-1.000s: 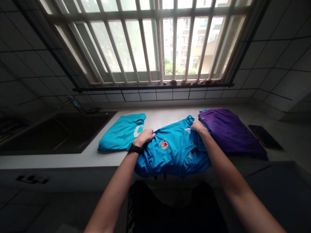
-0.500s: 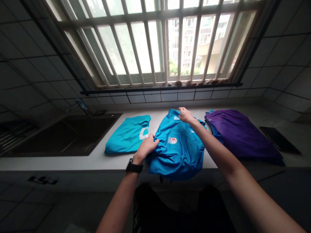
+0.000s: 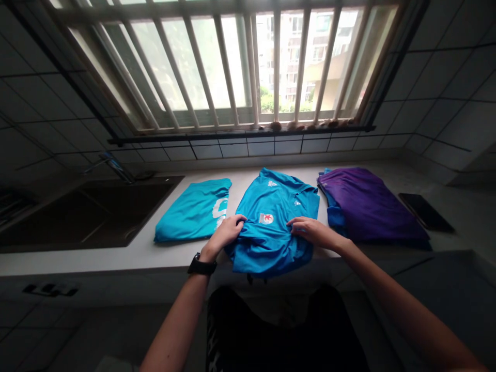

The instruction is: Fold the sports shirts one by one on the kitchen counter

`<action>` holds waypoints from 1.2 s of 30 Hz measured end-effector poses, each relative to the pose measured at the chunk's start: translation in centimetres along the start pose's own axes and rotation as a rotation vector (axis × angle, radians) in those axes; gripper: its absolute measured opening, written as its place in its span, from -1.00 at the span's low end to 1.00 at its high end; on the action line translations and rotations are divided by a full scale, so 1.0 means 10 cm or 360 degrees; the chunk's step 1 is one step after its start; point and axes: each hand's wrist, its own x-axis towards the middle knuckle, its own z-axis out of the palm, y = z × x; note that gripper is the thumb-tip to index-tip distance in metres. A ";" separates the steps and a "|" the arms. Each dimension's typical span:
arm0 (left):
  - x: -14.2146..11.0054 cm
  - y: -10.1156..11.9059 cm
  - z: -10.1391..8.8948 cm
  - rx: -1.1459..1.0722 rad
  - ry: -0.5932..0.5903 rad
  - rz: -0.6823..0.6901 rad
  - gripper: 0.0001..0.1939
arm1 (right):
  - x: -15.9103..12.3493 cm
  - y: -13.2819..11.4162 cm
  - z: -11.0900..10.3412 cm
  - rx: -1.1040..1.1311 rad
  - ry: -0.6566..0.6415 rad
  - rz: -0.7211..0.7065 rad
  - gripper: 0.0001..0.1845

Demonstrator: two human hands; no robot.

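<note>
A bright blue sports shirt [image 3: 271, 217] lies on the white countertop [image 3: 135, 258], with a red-and-white badge on its chest. Its near part is folded over and bunched. My left hand [image 3: 227, 235] grips the left side of that fold, and a black wristwatch [image 3: 200, 265] sits on my left wrist. My right hand [image 3: 313, 232] holds the fabric on the shirt's right side. Nearest my left hand is a folded teal shirt [image 3: 194, 211], and nearest my right hand is a folded purple garment [image 3: 368, 206].
A dark sink [image 3: 89, 214] with a faucet [image 3: 116, 168] is set into the counter at left. A black phone [image 3: 425, 212] lies at right. Behind the counter are white wall tiles and a barred window [image 3: 232, 67] with small objects on its sill.
The blue shirt now lies flatter and more squarely, with its near part folded over. My right hand has moved from the far edge to the near right side, and my view has shifted slightly.
</note>
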 end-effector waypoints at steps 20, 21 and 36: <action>-0.29 -0.44 -0.01 0.0180 -0.0209 0.1143 -0.37 | -0.67 -0.45 0.75 -0.0789 0.0711 -0.0250 -0.41; -0.31 -0.44 0.01 0.0152 -0.0150 0.1126 -0.41 | -0.66 -0.44 0.72 -0.0709 0.0768 -0.0274 -0.46; -0.92 -0.57 0.33 0.0895 0.0172 0.1324 -0.33 | -0.75 -0.42 0.49 -0.0356 0.0470 -0.0150 -0.42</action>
